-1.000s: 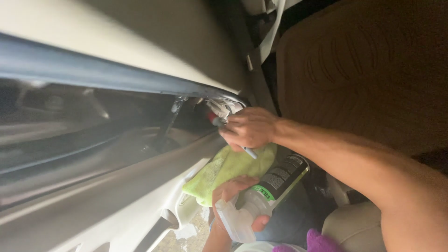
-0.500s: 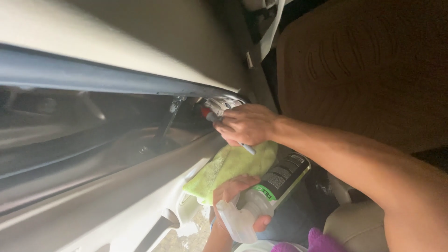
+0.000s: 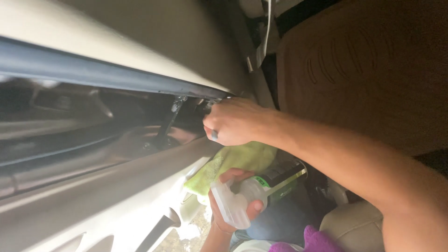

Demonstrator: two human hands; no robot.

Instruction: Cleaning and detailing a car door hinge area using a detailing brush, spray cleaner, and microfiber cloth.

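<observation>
The right hand (image 3: 238, 122) works, fingers curled shut on something hidden, at the corner of the car window (image 3: 93, 126), while the left hand (image 3: 232, 203) grips a spray bottle (image 3: 254, 193) over the green cloth (image 3: 233, 165) below, so wiping that corner seems next.

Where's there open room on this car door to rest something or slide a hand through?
Free: the pale door panel below the window glass, left of the yellow cloth. Crowded: the window's corner, filled by the right hand, and below it, where the left hand holds the spray bottle.
</observation>
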